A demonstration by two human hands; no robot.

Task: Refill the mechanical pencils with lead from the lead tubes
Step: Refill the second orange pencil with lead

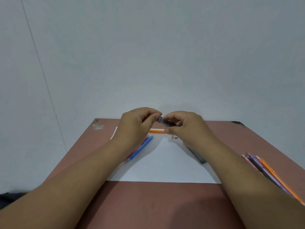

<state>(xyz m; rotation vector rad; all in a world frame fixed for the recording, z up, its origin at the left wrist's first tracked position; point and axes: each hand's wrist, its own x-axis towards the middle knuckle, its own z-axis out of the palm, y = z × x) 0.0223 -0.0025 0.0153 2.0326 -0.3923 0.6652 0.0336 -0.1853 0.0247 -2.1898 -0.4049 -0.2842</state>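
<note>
While both hands meet above the paper (163,164), the right hand (184,126) grips a dark lead tube (166,122) — contents unclear — its cap end pinched by the left hand (137,124)

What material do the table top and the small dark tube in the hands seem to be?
Table top: likely matte laminate or painted board, flat reddish-brown, chipped at a far corner. Lead tube: probably translucent dark plastic with a slight sheen, though blurred.

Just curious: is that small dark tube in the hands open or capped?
Cannot tell: fingers of the left hand cover the small dark tube's end.
</note>
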